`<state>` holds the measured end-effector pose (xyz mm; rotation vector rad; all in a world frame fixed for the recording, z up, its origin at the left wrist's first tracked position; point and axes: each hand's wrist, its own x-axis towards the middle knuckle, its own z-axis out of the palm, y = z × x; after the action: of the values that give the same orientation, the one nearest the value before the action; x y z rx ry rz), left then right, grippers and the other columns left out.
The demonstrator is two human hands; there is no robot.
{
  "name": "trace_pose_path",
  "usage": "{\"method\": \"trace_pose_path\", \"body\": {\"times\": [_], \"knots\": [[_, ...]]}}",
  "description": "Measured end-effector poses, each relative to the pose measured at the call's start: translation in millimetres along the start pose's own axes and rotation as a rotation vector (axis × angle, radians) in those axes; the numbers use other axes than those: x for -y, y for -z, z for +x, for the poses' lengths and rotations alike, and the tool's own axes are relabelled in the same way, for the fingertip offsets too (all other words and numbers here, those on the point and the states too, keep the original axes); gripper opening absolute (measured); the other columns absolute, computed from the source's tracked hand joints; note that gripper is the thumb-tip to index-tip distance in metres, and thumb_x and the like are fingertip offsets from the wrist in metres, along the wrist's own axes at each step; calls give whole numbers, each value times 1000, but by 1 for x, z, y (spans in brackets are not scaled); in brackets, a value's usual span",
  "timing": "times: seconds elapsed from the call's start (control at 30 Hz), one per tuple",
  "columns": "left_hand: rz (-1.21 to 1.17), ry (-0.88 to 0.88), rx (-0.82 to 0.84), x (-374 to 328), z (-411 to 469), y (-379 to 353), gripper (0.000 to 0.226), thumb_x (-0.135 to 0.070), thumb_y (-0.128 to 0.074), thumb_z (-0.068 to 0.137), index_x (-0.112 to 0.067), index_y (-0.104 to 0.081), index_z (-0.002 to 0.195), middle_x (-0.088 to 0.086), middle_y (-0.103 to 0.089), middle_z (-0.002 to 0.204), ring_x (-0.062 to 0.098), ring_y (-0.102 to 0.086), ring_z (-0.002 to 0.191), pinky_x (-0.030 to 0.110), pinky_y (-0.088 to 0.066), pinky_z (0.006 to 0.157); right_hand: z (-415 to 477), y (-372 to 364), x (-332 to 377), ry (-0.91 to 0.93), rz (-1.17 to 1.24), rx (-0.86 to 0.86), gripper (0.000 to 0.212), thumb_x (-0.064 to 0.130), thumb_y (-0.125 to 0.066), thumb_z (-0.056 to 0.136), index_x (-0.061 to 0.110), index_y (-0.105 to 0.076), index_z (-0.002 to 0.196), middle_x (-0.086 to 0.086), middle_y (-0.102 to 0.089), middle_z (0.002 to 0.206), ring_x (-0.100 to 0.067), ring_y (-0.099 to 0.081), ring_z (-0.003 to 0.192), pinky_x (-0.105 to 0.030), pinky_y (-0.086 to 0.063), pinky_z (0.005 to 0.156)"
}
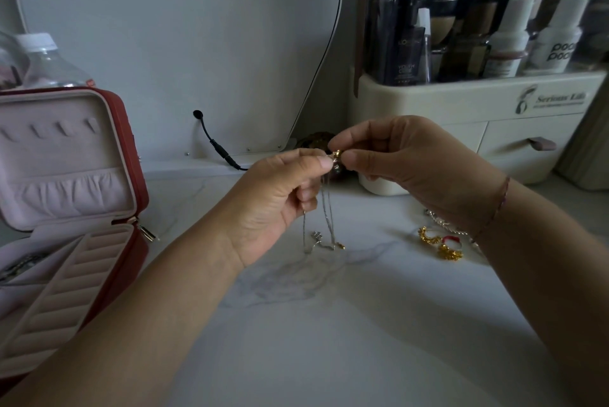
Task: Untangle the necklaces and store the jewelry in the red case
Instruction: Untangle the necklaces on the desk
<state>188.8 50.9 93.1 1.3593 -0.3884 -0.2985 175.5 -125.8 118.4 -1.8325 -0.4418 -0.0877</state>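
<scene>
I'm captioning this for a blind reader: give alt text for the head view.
A left hand and right hand pinch a gold pendant above a marble tabletop, thin silver chains dangling to it. An open red jewelry case sits at left; gold earrings lie at right near a cream cosmetics organizer.

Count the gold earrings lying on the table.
2. One gold earring lies left of the red-and-white ring, the second gold earring just nearer the person than that ring, both beside the right forearm. The forearm may hide more.
</scene>
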Motion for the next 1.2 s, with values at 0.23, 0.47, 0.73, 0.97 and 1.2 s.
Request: {"method": "trace_pose_path", "body": {"times": [0.23, 0.47, 0.73, 0.97, 1.2], "knots": [[-77, 71, 68, 3, 1, 1, 4, -22, -57, 73, -23, -55, 71, -5, -44, 64, 8, -40, 61, 23, -36, 61, 0, -3, -1, -7, -261, -58, 9, 21, -63, 88, 25, -71, 86, -8, -70, 83, -15, -52, 70, -35, -44, 71], [168, 56, -103, 6, 1, 2, 20, -27, -58, 68, -14, -62, 83, -2, -50, 71, 6, -48, 64, 25, -39, 67, -3, -8, 0, -197, 276, 65, 13, 12, -51, 92, 7, -63, 91, -7, -65, 82, -7, -58, 67, -17, -49, 63], [166, 58, -178, 3, 1, 0, 21, -11, -60, 85, -21, -64, 67, -7, -53, 62, 5, -49, 62, 26, -38, 70, 1, -13, -2, -254, 587, -32, 13, 5, -50, 92, 4, -62, 86, -5, -66, 73, -6, -53, 59, -15, -46, 56], [219, 10, -254, 4, 1, -2, 16, -14, -63, 86, -22, -65, 72, -14, -58, 62, 6, -50, 68, 26, -39, 75, 2, -13, -2, -322, 649, 10, 12, 8, -47, 94, 2, -57, 97, -10, -62, 75, -8, -48, 56, -15, -41, 50], [286, -22, -262, 5, 0, -6, 15, -15, -64, 86, -20, -68, 73, -10, -59, 66, 6, -51, 70, 26, -41, 78, 2, -11, -3, -288, 470, -91, 13, 8, -51, 93, 2, -62, 94, -7, -67, 78, -7, -55, 59, -17, -47, 52]]}}
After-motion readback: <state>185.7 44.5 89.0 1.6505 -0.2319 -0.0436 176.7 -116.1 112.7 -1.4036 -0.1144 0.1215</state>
